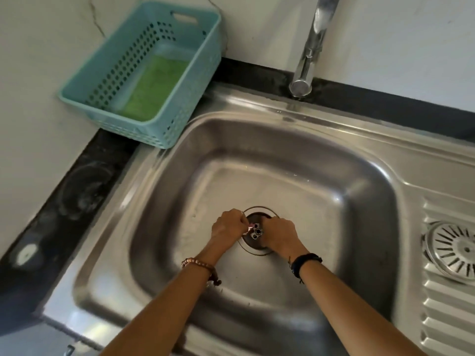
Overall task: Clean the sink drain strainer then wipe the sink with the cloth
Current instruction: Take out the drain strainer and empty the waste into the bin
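Both of my hands are down at the drain opening [253, 209] in the floor of the steel sink [282, 163]. My left hand [228, 226] and my right hand [280, 235] meet over the drain, fingers closed on a small metal piece [255, 232] with round holes at its middle. The hands cover most of the drain. A round slotted drain strainer [455, 249] lies on the ribbed drainboard at the right, apart from both hands. The green cloth [154, 88] lies flat inside a light-blue basket [77, 96] at the back left.
A chrome faucet [312, 44] hangs over the sink's back rim. The basket stands on the dark counter [77, 191] in the left corner by the wall. The ribbed drainboard [442, 317] runs along the right side of the sink.
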`<state>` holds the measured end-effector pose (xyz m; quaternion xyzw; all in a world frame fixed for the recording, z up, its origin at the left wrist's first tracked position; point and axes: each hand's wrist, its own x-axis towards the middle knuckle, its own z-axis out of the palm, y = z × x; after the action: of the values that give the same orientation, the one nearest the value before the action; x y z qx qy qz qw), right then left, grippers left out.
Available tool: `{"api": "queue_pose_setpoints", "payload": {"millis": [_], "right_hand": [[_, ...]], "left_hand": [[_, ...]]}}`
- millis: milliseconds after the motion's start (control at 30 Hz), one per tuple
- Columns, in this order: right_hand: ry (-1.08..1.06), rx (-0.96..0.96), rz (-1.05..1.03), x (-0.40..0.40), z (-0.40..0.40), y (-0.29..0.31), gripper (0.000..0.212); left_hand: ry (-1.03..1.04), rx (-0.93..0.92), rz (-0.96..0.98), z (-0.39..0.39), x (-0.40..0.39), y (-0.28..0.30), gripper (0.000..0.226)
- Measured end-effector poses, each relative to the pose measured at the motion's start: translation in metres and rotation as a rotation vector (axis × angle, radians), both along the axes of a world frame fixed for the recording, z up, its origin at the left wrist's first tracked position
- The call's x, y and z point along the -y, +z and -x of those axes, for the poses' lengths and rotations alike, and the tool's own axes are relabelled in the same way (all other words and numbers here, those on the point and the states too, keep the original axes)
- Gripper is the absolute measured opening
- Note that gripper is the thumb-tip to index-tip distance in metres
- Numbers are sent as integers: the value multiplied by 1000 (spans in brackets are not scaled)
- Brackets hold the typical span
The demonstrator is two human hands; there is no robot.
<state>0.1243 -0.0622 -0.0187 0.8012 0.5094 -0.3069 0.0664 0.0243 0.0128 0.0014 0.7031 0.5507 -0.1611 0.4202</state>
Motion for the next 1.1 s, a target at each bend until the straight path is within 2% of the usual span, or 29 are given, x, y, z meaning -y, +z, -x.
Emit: {"api": "queue_pose_setpoints", "payload": {"millis": [100,300,433,600,800,867,933,1100], "right_hand": [[-161,-223,-98,-2,8,12,33],[-231,-384,-309,4,23,72,3],[-349,-638,-444,10,64,129,8],[-183,-909,-489,41,183,190,15],[104,-1107,-303,104,361,201,11],[178,-1086,-222,125,417,180,21],[238,-979,-197,142,464,145,29],[464,-657,-14,146,548,24,7]], "left_hand": [[76,72,65,8,2,13,17],[235,378,59,51,6,74,10],[388,592,4,113,22,123,19],[642,823,-82,238,85,177,22],[1001,745,-284,423,206,197,14],[1127,699,-289,475,247,185,8],[1230,657,-256,514,274,157,9],[1415,504,-123,576,297,29,5]]}}
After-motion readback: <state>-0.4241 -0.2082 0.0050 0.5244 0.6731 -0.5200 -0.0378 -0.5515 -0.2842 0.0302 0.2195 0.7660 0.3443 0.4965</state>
